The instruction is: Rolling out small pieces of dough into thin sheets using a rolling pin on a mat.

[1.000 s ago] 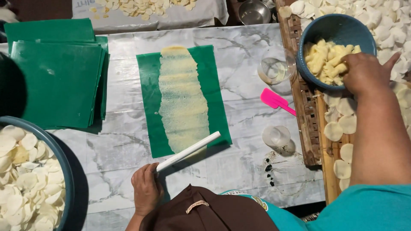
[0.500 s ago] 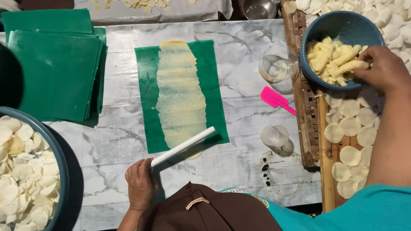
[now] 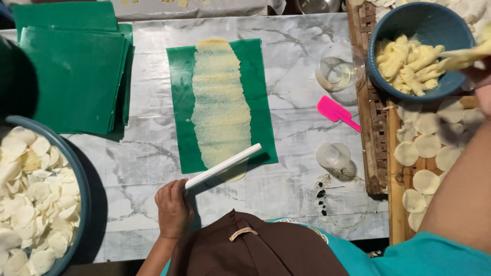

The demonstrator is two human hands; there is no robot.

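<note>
White roller [image 3: 223, 166] near bench's near edge, gripped by our left hand [image 3: 174, 208] | right hand [image 3: 481, 84] at right edge, pinching dough strip [image 3: 463, 55] over blue bowl [image 3: 388, 82]

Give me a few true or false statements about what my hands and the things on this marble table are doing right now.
1. The left hand grips a white rod. True.
2. The rod lies across the stacked green sheets. False: it rests on the single green sheet bearing flattened dough.
3. The right hand lifts a pale yellow piece over the blue bowl. True.
4. The pink spatula is inside the bowl. False: it lies on the table.
</note>
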